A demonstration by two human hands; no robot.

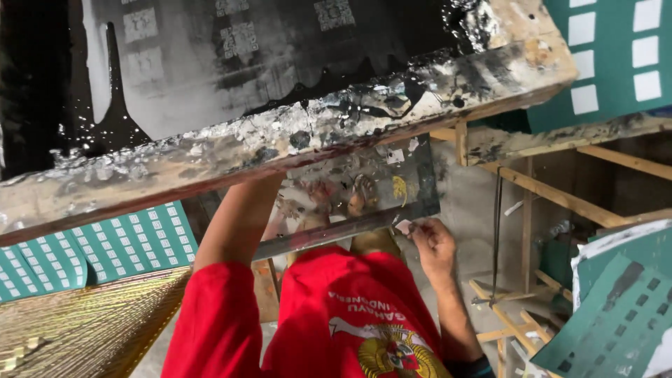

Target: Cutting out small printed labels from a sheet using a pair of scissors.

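Head view, looking straight down past a paint-crusted wooden table edge. Right hand low beside the table's underside, fingers pinched on the corner of a clear, paint-flecked sheet hanging just under the table edge. Small pale tab at that corner, touching the fingertips. Left arm raised, reaching up behind the sheet and under the table; left hand hidden there, spread or closed cannot tell. Sheet tilted, lower edge running from near the left arm to the right hand, feet faintly visible through it on the floor. Red shirt filling lower centre. Black-inked screen with pale square patterns lying on the table top above. Green printed sheets with rows of white squares at lower left, more at upper right and lower right. Golden woven mat at bottom left, just below the green sheets. Bare timber frame to the right, well apart from the hand.
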